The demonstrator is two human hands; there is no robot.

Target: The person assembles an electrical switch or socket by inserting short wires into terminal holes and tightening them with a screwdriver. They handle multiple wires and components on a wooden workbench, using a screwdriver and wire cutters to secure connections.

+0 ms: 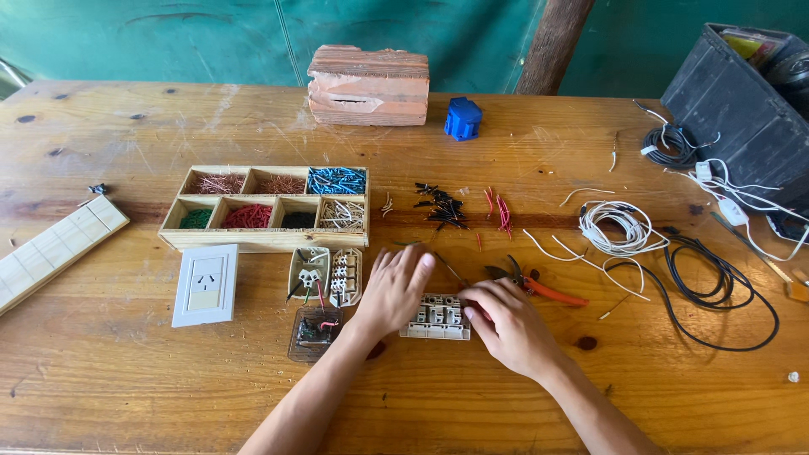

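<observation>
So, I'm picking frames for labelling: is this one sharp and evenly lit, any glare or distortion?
Head view: sharp and evenly lit, soft shadows under the left hand and right hand; mild sheen on the table; its far edge bows from wide-angle distortion.

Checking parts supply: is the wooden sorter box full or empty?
Stocked. All seven compartments of the wooden sorter box hold wire bits: copper, blue, green, red, black, white. How deep the piles go cannot be told.
</observation>
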